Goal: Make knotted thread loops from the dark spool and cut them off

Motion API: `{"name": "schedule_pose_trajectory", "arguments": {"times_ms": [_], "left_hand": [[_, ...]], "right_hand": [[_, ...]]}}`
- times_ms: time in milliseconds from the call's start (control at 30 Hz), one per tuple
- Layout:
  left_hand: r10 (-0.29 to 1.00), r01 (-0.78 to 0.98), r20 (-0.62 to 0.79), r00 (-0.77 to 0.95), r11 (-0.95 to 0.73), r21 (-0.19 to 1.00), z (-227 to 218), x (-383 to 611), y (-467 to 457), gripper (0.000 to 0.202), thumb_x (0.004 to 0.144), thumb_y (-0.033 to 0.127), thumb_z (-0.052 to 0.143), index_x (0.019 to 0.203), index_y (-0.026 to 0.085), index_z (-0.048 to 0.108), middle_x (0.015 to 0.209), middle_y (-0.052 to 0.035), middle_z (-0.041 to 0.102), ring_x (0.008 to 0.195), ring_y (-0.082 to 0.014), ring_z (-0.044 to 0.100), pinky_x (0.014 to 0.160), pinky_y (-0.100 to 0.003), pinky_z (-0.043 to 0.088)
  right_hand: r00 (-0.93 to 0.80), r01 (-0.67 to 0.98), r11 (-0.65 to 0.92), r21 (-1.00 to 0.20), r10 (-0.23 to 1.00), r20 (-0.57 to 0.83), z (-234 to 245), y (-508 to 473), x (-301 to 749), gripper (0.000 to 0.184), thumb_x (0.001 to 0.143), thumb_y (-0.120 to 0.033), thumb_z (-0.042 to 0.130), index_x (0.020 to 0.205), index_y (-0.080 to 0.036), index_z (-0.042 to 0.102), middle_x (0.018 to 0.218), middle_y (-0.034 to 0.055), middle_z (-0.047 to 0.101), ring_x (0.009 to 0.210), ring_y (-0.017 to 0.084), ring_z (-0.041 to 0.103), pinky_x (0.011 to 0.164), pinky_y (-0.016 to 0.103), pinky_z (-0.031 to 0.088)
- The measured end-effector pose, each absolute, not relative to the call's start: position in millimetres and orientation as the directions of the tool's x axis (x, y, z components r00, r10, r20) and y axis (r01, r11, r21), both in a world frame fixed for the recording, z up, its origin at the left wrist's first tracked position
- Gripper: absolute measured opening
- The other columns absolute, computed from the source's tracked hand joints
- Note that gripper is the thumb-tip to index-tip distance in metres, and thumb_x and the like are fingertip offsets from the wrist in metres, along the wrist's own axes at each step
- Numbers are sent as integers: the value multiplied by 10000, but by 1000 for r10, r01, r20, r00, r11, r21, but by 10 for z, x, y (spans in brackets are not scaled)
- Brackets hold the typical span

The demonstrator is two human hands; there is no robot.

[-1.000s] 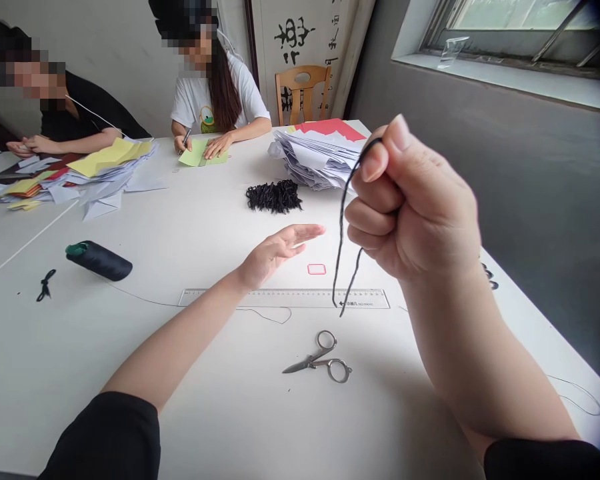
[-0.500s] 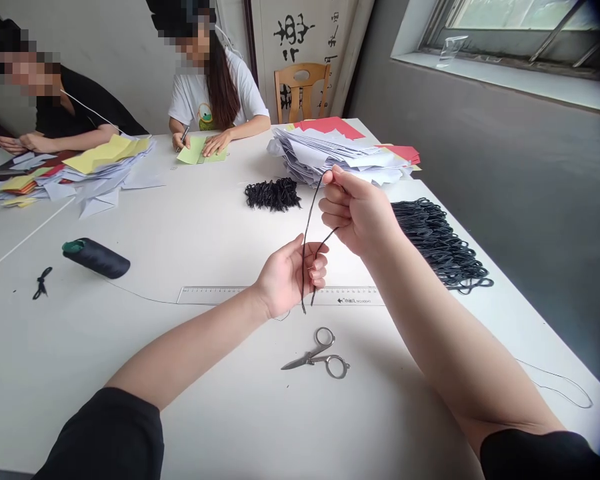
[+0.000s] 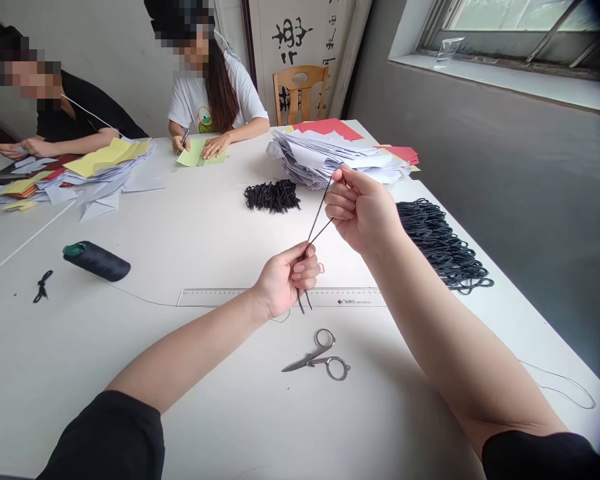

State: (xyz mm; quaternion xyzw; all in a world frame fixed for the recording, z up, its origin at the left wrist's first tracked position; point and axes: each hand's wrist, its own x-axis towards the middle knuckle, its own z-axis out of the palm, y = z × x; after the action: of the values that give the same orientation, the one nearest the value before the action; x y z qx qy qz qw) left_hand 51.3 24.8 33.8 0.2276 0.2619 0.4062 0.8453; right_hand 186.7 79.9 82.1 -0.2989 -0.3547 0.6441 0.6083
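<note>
Head view: a thin black cord (image 3: 319, 223) runs between both hands. The right hand (image 3: 363, 210) pinches its top in closed fingers (image 3: 341, 195). The left hand (image 3: 285, 280) grips it lower down, and the ends poke out below. Small steel scissors (image 3: 316, 357) lie on the white surface (image 3: 230, 427), just below a long ruler (image 3: 280, 297).
</note>
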Motion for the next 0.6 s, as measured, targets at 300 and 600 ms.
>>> {"name": "schedule_pose_trajectory", "arguments": {"times_ms": [300,600], "left_hand": [[853,-552,-256,456,496,670,276,505,252,260,895,196,518,669,93,596,552,60,248,437,-32,218,364,-123,194],[871,-364,-180,457,367,856,152,461,333,176,751,291,727,680,131,718,681,-10,594,462,-17,283,394,-195,237]], "right_hand": [[-37,-556,43,-830,996,76,758,870,1903,267,951,-226,424,697,-172,484,564,-67,190,438,53,189,385,186,236],[18,-594,23,-804,1000,15,808,860,1907,280,950,-169,360,673,-180,398,637,-23,369,489,45,349,467,176,383]]}}
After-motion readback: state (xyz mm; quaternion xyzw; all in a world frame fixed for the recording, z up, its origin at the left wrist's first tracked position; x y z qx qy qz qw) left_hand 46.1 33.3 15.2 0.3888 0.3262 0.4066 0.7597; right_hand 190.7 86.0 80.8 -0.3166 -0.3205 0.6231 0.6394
